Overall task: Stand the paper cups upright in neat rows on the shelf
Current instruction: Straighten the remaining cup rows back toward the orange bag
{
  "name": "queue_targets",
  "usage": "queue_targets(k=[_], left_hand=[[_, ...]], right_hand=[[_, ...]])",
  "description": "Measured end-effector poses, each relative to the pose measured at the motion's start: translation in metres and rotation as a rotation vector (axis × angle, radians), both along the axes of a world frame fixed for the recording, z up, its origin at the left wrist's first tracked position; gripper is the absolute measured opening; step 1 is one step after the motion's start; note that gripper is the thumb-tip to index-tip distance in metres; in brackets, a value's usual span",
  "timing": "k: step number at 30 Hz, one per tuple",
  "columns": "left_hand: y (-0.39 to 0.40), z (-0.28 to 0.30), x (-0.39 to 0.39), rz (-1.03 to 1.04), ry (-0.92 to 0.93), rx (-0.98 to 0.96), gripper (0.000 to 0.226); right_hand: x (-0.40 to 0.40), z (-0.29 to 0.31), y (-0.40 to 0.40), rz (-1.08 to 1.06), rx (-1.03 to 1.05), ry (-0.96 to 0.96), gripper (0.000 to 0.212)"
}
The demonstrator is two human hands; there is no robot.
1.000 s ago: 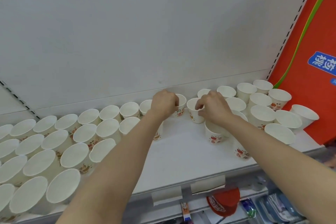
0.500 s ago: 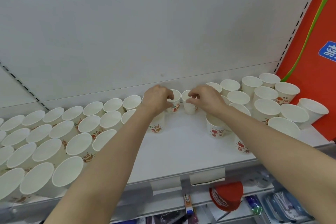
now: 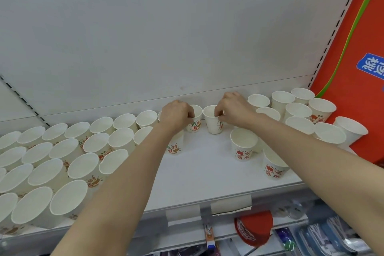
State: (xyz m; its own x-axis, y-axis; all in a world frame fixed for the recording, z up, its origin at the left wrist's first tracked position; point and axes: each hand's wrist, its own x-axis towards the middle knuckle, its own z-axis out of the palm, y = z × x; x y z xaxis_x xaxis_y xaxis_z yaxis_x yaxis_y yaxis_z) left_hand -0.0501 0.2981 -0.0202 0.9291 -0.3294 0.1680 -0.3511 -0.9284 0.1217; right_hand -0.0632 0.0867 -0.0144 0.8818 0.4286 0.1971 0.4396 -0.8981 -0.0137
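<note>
Many white paper cups with red print stand upright on a white shelf [image 3: 199, 168]. My left hand [image 3: 176, 115] pinches the rim of one cup [image 3: 195, 121] in the back row. My right hand [image 3: 234, 111] pinches the rim of the neighbouring cup [image 3: 212, 122], thumb inside it. The two cups stand close together near the back wall. Rows of cups [image 3: 62, 151] fill the left side. A looser group of cups [image 3: 299, 114] stands on the right, with two single cups [image 3: 243, 147] [image 3: 274, 164] nearer the front.
An orange sign panel [image 3: 353, 68] leans at the right end of the shelf, with one tilted cup [image 3: 351, 129] against it. The white back wall rises behind the cups. Below the shelf edge [image 3: 207, 203] sit label holders and packaged goods, including a red lid [image 3: 254, 227].
Both hands have pushed their cups farther back toward the wall and closer together. The view has shifted slightly.
</note>
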Motion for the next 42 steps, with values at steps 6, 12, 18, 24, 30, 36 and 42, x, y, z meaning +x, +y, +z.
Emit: queue_targets(k=[6, 12, 18, 24, 30, 36, 42], left_hand=[[-0.004, -0.001, -0.001, -0.006, 0.022, -0.009, 0.015], [-0.028, 0.017, -0.039, -0.052, -0.065, -0.282, 0.007], [-0.087, 0.000, -0.102, -0.359, 0.037, -0.253, 0.021], [-0.087, 0.000, -0.101, -0.289, -0.033, -0.157, 0.010], [-0.045, 0.012, -0.089, 0.001, 0.050, -0.251, 0.008], [-0.025, 0.002, -0.089, 0.076, 0.099, -0.241, 0.011], [-0.012, 0.000, -0.089, 0.050, 0.088, -0.203, 0.011]], right_hand=[[0.004, -0.010, 0.005, -0.050, 0.018, 0.005, 0.010], [-0.012, 0.003, -0.022, -0.135, 0.374, -0.062, 0.008], [-0.051, 0.015, -0.079, -0.323, 0.513, -0.009, 0.011], [-0.091, 0.012, -0.093, -0.333, 0.478, 0.013, 0.005], [-0.117, 0.002, -0.095, -0.319, 0.385, 0.051, 0.020], [-0.119, 0.002, -0.078, -0.409, 0.293, 0.039, 0.018], [-0.119, 0.008, -0.070, -0.392, 0.381, -0.024, 0.014]])
